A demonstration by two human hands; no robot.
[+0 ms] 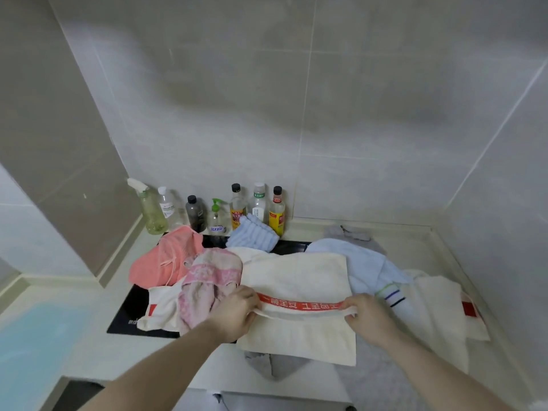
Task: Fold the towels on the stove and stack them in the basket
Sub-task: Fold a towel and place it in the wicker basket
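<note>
A cream towel with a red lettered band lies across the black stove, part-folded. My left hand pinches the left end of its folded edge and my right hand pinches the right end. Around it lie a pink patterned towel, a salmon towel, a ribbed light-blue towel, a pale blue towel, another cream towel with a red patch, and a grey towel underneath. No basket is in view.
A row of bottles and a spray bottle stand against the tiled back wall. A wall corner juts out at the left. A light-blue surface lies at the lower left. The counter's raised edge runs along the right.
</note>
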